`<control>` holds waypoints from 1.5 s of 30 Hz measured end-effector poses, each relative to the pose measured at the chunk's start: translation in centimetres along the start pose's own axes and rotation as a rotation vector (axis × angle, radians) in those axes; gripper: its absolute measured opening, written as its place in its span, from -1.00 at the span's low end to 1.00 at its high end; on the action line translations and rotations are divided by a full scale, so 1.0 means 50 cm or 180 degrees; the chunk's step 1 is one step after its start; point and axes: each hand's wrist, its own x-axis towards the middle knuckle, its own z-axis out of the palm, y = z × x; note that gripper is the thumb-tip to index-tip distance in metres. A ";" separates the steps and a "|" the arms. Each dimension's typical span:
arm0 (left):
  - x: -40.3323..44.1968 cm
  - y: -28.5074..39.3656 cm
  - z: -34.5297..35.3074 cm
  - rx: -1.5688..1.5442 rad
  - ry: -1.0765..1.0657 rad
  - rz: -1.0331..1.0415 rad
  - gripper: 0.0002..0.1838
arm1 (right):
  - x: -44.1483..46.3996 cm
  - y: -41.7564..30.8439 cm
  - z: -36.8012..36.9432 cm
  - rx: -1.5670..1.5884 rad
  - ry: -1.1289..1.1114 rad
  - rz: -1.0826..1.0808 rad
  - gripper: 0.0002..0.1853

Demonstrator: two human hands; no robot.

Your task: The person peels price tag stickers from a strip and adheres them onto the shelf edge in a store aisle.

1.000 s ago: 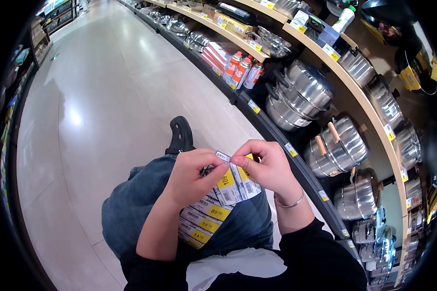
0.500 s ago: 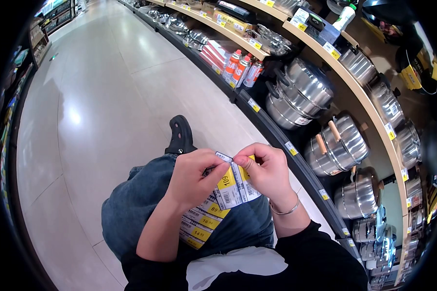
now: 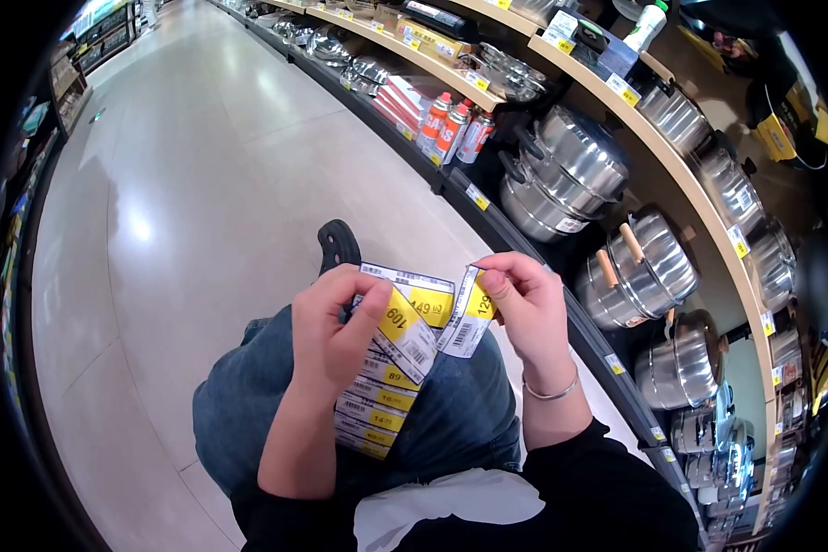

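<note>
My left hand (image 3: 334, 317) pinches a sheet of yellow-and-white price labels (image 3: 374, 396) that hangs down over my jeans. Folded across the top of the sheet is a label reading 109 (image 3: 412, 339), and behind it shows one reading 149 (image 3: 428, 304). Between thumb and forefinger, my right hand (image 3: 529, 308) holds a single price label (image 3: 470, 317) with 129 on it. Its lower left corner lies close to the 109 label; whether they touch I cannot tell.
On my right runs a shelf with steel steamer pots (image 3: 570, 170), a pot with wooden handles (image 3: 642, 267) and red-capped gas cans (image 3: 451, 129). Price tags (image 3: 477, 196) line the shelf edge. A tiled aisle floor (image 3: 184, 184) stretches ahead, beyond my black clog (image 3: 339, 244).
My hands have moved apart, the left one leftward and the right one slightly right and up. The 129 label has come away from the sheet, and the 149 label has come into view.
</note>
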 end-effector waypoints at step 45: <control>0.023 0.000 -0.028 -0.1053 -0.0355 -0.1322 -0.78 | 0.018 0.039 -0.001 0.0554 -0.0370 -0.0306 -0.24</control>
